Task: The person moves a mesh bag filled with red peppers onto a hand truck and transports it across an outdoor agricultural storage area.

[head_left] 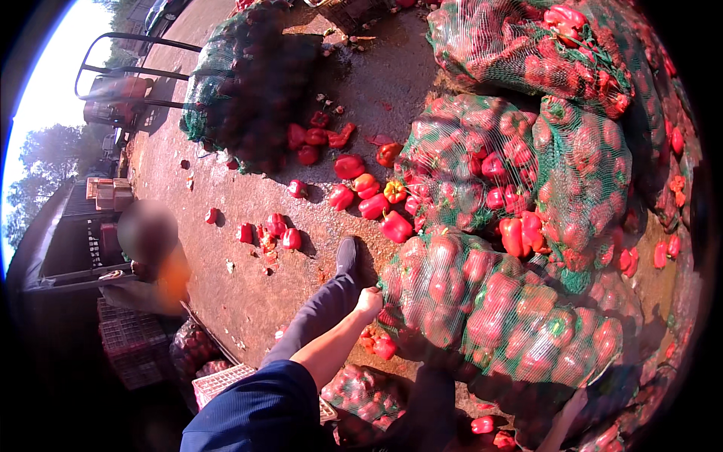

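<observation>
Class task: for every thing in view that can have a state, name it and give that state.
Left hand: closed on a mesh sack
Mesh sack: filled, bulging
Right hand: partly shadowed, grip unclear
Loose red peppers: scattered, some broken
Yellow pepper: loose, apparently whole
Dark crates: stacked

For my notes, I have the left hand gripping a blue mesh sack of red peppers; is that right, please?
One correction: the mesh sack is green, not blue, as the head view shows; the left hand does grip it, and it holds red peppers.
</observation>
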Motion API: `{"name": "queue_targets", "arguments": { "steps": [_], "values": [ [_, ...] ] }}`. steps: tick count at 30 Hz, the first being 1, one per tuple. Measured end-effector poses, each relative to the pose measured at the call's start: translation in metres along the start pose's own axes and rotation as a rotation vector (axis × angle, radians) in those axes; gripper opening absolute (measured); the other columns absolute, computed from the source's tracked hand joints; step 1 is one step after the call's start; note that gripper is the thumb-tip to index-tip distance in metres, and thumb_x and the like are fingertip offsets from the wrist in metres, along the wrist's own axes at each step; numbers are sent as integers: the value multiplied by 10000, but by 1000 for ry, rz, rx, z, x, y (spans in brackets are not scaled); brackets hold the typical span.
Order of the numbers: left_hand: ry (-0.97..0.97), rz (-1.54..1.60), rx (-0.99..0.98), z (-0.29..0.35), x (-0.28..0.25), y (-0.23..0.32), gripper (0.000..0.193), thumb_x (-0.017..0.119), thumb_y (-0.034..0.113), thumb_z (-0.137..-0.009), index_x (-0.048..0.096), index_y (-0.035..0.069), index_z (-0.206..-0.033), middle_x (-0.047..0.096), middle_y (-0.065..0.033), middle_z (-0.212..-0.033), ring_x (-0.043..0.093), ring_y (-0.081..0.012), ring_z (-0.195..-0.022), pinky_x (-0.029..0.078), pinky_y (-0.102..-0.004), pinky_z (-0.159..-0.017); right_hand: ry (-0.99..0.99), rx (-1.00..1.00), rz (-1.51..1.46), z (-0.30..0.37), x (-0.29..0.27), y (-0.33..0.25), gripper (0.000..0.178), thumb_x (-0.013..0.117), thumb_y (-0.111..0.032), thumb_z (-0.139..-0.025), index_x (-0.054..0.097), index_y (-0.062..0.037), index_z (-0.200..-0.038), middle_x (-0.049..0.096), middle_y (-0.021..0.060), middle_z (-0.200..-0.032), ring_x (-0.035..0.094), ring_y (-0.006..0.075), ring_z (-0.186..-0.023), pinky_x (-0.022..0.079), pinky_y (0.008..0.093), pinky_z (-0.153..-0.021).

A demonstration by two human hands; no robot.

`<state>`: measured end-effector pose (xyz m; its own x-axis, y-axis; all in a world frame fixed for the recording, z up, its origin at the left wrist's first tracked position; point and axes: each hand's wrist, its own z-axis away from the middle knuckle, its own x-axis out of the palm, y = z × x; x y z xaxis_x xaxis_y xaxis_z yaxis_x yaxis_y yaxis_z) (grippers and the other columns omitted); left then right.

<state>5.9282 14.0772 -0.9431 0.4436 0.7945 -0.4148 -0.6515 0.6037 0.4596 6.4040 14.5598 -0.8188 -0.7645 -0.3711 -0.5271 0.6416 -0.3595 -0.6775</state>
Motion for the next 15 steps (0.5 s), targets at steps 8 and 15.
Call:
{"name": "queue_targets", "arguments": {
  "steps": [8, 15],
  "values": [
    [-95, -861, 606, -20, -56, 1, 146, 512, 97, -789, 632, 26, -745, 616, -106, -687, 621, -227, -653, 506, -352, -623, 89, -12, 151, 126, 47, -115, 201, 591, -196, -877, 616, 3, -889, 570, 83, -749, 527, 180, -682, 455, 340, -611],
    [-210, -1216, 641, -5, -143, 52, 167, 525, 121, -735, 681, 63, -730, 662, -131, -762, 657, -272, -733, 530, -376, -669, 201, -89, -14, 208, 112, -261, 218, 597, -186, -866, 620, 10, -959, 587, 120, -799, 549, 193, -722, 470, 331, -638]
  ]
}}
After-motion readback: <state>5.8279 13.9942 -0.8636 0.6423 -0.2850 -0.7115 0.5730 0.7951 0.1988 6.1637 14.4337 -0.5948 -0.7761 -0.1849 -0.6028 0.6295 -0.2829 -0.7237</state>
